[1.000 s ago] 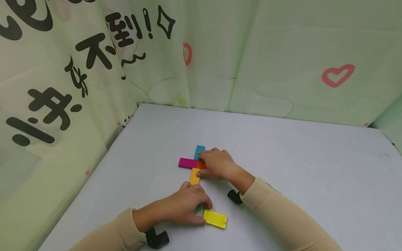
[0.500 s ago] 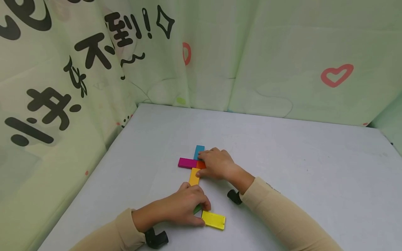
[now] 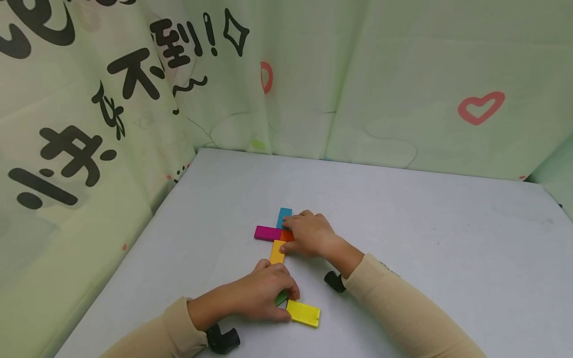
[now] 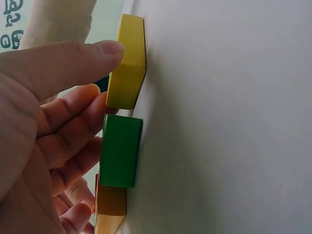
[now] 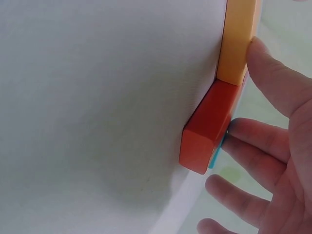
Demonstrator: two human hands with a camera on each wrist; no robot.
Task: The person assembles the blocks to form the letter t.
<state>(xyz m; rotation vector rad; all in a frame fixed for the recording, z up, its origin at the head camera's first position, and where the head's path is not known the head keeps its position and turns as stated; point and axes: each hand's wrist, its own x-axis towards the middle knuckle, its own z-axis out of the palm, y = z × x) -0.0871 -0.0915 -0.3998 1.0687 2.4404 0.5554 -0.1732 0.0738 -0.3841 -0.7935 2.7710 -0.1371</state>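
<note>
My left hand [image 3: 259, 292] pinches the left end of a bright yellow block [image 3: 304, 313] between thumb and finger. The yellow block lies flat, and a green block [image 3: 281, 298] is beside it, mostly hidden by that hand. In the left wrist view, the thumb lies on the edge of the yellow block [image 4: 127, 63], with a narrow gap to the green block [image 4: 121, 151]. My right hand [image 3: 311, 233] rests over a red-orange block [image 5: 207, 124]. Its thumb touches an amber block [image 5: 238, 44], while its fingertips touch near the red-orange and blue blocks [image 3: 284, 217].
A magenta block [image 3: 267, 233] joins the row's left side. The blocks lie on a white table [image 3: 403, 238], before a pale green printed curtain [image 3: 403, 89]. Black wrist pieces [image 3: 224, 342] show near both cuffs.
My left hand and the yellow block have shifted slightly left, closer to the green block. The right hand and the blocks near it have stayed in place.
</note>
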